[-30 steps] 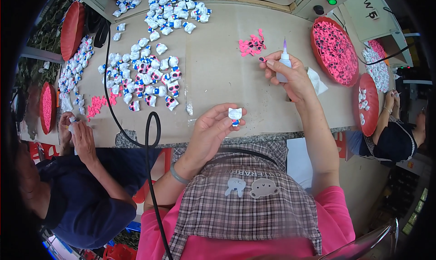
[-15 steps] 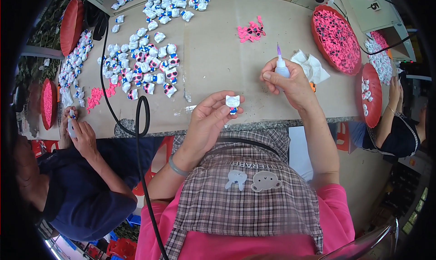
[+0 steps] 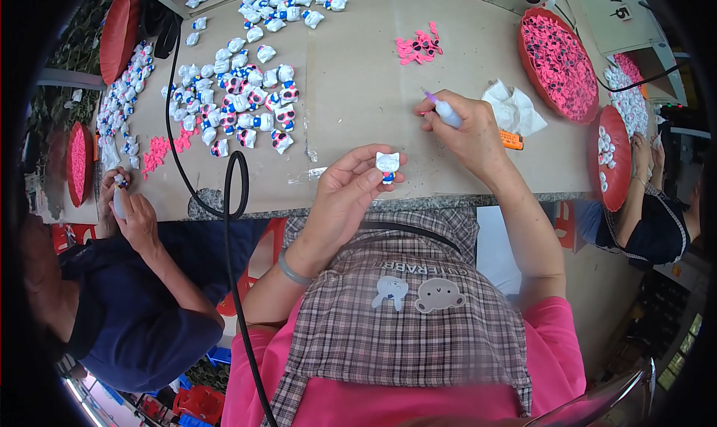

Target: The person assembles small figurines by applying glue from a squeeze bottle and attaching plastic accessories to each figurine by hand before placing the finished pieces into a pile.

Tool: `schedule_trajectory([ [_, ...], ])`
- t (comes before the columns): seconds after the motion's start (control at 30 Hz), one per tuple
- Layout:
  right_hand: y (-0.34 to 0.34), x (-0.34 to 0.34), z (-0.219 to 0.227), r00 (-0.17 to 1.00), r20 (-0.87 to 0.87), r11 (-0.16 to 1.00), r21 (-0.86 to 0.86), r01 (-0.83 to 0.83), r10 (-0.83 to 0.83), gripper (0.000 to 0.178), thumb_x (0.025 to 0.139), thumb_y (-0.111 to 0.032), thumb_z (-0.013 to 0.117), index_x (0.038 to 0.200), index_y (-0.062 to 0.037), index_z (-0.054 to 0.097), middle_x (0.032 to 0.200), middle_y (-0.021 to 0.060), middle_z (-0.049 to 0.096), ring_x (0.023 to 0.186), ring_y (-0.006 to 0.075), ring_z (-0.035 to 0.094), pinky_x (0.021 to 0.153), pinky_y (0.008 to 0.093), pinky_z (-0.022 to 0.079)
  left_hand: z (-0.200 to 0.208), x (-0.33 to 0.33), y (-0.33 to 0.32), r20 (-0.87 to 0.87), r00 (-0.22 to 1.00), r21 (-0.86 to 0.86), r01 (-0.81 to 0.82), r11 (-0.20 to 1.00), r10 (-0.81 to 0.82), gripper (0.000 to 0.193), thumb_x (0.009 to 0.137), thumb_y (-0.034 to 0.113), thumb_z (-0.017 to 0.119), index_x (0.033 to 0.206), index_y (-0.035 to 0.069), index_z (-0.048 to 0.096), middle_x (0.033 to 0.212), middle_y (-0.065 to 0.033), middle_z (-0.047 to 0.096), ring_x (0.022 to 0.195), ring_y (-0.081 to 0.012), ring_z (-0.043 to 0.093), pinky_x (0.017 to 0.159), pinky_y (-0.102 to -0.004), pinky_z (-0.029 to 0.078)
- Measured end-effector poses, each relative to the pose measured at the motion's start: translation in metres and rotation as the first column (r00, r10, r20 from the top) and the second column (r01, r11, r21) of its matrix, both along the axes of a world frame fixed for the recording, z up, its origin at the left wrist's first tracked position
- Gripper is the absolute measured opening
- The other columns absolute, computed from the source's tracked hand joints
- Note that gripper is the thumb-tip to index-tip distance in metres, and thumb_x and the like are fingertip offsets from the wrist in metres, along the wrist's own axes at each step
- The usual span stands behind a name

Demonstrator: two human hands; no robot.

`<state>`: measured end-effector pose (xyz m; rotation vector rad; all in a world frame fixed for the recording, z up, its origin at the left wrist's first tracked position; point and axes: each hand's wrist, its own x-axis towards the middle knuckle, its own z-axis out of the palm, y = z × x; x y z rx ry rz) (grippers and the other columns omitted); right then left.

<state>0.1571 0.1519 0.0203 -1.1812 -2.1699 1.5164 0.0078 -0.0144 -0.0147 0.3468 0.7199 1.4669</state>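
Observation:
Between the thumb and fingers of my left hand (image 3: 355,179) is a small white cat figurine (image 3: 388,163) with a blue lower body, held upright with its plain white head showing. My right hand (image 3: 467,132) is closed around a small squeeze bottle (image 3: 447,114) with a purple needle tip, which points up and to the left. A bit of pink shows at the right fingertips, too small to make out. Beyond that hand lies a loose pile of pink pieces (image 3: 420,48), some with dark spots. The two hands are apart, over the table's near side.
Many figurines (image 3: 254,98) cover the table's left; some wear pink glasses. A red tray of pink pieces (image 3: 527,76), a red tray with white parts (image 3: 606,181), crumpled tissue (image 3: 515,110) and an orange box (image 3: 511,140) lie right. A black cable (image 3: 227,225) hangs left. Co-workers sit either side.
My right hand has moved slightly left and up, and the bottle has tilted from nearly upright toward the left. My left hand still holds the figurine, almost unmoved.

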Motion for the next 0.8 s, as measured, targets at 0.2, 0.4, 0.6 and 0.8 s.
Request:
schedule_trajectory([
  [0.2, 0.025, 0.004, -0.007, 0.936, 0.018, 0.802, 0.510, -0.311, 0.352, 0.022, 0.072, 0.009, 0.062, 0.090, -0.0023, 0.065, 0.108, 0.0062, 0.061, 0.099, 0.0190, 0.061, 0.080, 0.0314, 0.049, 0.001, 0.001, 0.000, -0.001, 1.000, 0.002, 0.010, 1.000, -0.010, 0.033, 0.093, 0.007, 0.053, 0.125, -0.001, 0.050, 0.120, -0.0192, 0.058, 0.101, -0.0192, 0.061, 0.090, -0.0304, 0.048],
  [0.4, 0.031, 0.013, 0.005, 0.958, -0.102, 0.831, 0.527, -0.177, 0.269, 0.020, 0.074, 0.003, 0.062, 0.093, -0.0022, 0.064, 0.103, 0.0081, 0.061, 0.086, 0.0276, 0.061, 0.078, 0.0370, 0.050, -0.001, 0.001, 0.000, -0.001, 1.000, -0.004, 0.008, 1.000, -0.008, 0.033, 0.094, 0.008, 0.053, 0.125, 0.000, 0.050, 0.120, -0.0192, 0.058, 0.101, -0.0196, 0.061, 0.090, -0.0312, 0.048],
  [0.6, 0.003, 0.023, 0.006, 0.993, 0.089, 0.892, 0.451, 0.033, -0.081, 0.016, 0.079, 0.004, 0.061, 0.094, 0.0007, 0.064, 0.092, 0.0086, 0.063, 0.082, 0.0231, 0.062, 0.075, 0.0313, 0.048, 0.000, 0.001, 0.000, 0.001, 1.000, 0.001, 0.012, 1.000, -0.012, 0.033, 0.094, 0.008, 0.053, 0.125, 0.000, 0.050, 0.120, -0.0197, 0.058, 0.101, -0.0198, 0.061, 0.091, -0.0314, 0.049],
  [0.8, 0.006, 0.028, 0.009, 0.990, 0.133, 0.765, 0.642, -0.049, -0.049, 0.021, 0.074, 0.005, 0.062, 0.093, -0.0017, 0.064, 0.087, 0.0118, 0.060, 0.079, 0.0324, 0.062, 0.069, 0.0403, 0.048, 0.000, -0.001, 0.000, -0.009, 1.000, 0.001, 0.012, 1.000, -0.012, 0.033, 0.094, 0.008, 0.053, 0.126, 0.000, 0.050, 0.121, -0.0197, 0.058, 0.101, -0.0198, 0.061, 0.090, -0.0308, 0.049],
])
